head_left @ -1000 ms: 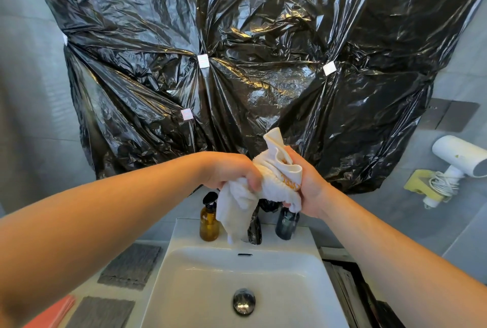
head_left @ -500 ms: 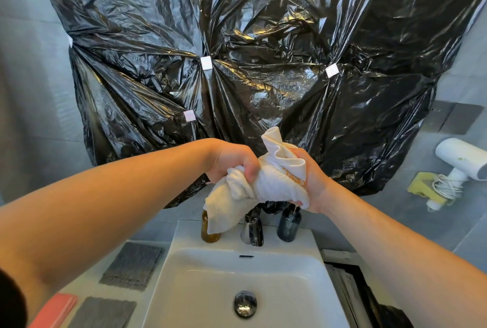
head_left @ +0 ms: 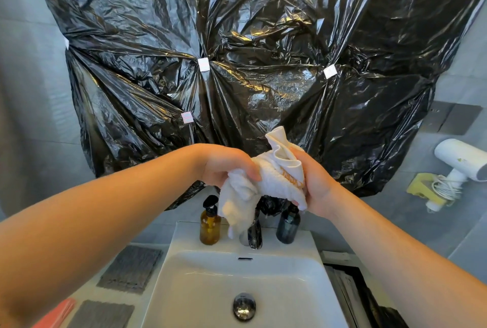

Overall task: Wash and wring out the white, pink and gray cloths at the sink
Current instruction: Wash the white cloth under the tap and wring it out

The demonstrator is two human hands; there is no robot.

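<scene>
white terry cloth point(head_left: 266, 185), bunched up and edged with an orange stitched band, was held above the back of the white rectangular ceramic sink point(head_left: 303, 256), its loose end hanging in front of the dark shiny faucet point(head_left: 254, 235). the left hand point(head_left: 226, 167) was clamped round its left part, thumb pressed over the fabric. the right hand point(head_left: 313, 185) was gripping its right part, and a corner stuck up between the two.

the sink sat in a pale desk point(head_left: 79, 293) against a grey tiled wall point(head_left: 31, 117). a crumpled black plastic sheet point(head_left: 237, 24) covered most of that wall, fixed with white tape squares point(head_left: 203, 64): three on its face and a fourth at its left edge. at the right a white hair dryer point(head_left: 458, 159) hung in a yellow holder point(head_left: 421, 188) with its cord coiled, below two dark grey wall plates point(head_left: 453, 119).

two pump bottles stood on the sink's back ledge: one amber glass bottle point(head_left: 210, 225) left of the faucet, one dark blue-grey bottle point(head_left: 288, 226) right of it. one round metal drain stopper point(head_left: 244, 306) sat in the basin. left of the sink lay two flat cloths of gray ribbed fabric, the far gray cloth point(head_left: 130, 269) toward the wall and the near gray cloth point(head_left: 104, 314) below it, with one pink cloth point(head_left: 56, 314) just beside the latter, cut off by the frame edge.
</scene>
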